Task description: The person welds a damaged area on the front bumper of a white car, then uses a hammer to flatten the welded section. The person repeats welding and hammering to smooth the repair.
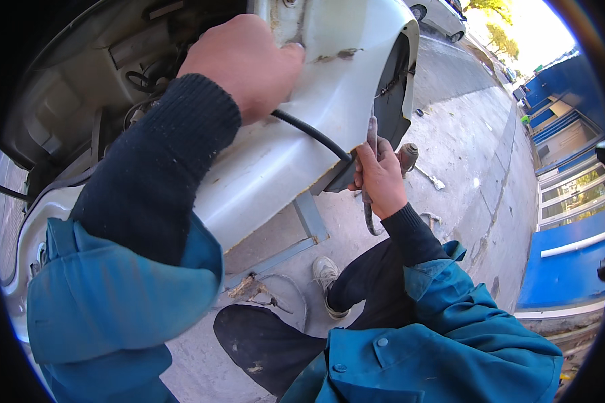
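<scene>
Looking down from head height at two hands working on a white car body panel (282, 154), propped up outdoors on pale concrete ground (464, 154).

Left hand (245, 64), near the top centre, closed over the upper edge of the panel, knuckles up, fingers curled out of sight behind the metal. Dark knitted cuff and a rolled-back teal jacket sleeve (114, 295) filling the lower left.

Right hand (378, 176), at the panel's lower right corner, wrapped in a fist around a slim grey tool (372, 134) that stands upright against the panel's edge. Black hose (312, 134) running across the white surface from under the left hand to the right fist. Cannot tell whether hose and tool are joined.

Just beside the right hand, a stubby tool with a wooden handle (408, 156); a little farther out on the concrete, a metal wrench (431, 178).

Below, dark trousers and a white shoe (327, 274) planted on the ground, beside loose wire (282, 289). Blue building front (565, 134) along the right rim. Part of a parked car (440, 13) at the top.
</scene>
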Tool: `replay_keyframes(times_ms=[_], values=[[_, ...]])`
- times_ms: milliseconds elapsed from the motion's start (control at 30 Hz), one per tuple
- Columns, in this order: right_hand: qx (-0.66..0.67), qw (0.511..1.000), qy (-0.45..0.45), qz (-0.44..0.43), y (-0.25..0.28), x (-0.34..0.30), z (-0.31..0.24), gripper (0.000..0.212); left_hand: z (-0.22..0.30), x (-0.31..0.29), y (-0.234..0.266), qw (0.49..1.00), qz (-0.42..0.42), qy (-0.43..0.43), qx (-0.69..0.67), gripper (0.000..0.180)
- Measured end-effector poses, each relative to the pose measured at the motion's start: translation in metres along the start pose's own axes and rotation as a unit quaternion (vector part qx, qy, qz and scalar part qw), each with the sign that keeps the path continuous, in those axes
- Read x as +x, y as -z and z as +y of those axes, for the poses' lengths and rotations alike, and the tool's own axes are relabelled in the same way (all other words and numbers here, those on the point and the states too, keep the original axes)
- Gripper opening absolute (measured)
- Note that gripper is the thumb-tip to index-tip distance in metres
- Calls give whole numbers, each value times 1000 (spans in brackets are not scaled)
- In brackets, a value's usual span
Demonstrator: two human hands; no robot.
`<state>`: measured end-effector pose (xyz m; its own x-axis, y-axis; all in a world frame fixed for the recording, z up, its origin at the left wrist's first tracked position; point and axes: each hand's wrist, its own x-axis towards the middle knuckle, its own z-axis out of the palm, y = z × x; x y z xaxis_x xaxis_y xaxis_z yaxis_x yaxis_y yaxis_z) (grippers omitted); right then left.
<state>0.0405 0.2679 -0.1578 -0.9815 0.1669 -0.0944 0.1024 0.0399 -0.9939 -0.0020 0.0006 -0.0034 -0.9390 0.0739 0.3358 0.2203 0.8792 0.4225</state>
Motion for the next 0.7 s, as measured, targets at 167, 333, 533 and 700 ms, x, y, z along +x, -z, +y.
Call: replay_keyframes(times_ms=[167, 333, 533, 700], values=[[-20, 999, -18, -46, 18, -8, -4, 45, -3, 4, -1, 1000, 20, -6, -2, 60], [-208, 971, 61, -99, 36, -28, -20, 57, -4, 5, -1, 1000, 10, 11, -4, 65], [-337, 933, 49, -120, 87, -71, -52, 52, -9, 7, -8, 999, 40, 2, 23, 59], [-372, 922, 94, -58, 149, -96, -69, 42, -8, 6, -12, 996, 38, 8, 76, 54]])
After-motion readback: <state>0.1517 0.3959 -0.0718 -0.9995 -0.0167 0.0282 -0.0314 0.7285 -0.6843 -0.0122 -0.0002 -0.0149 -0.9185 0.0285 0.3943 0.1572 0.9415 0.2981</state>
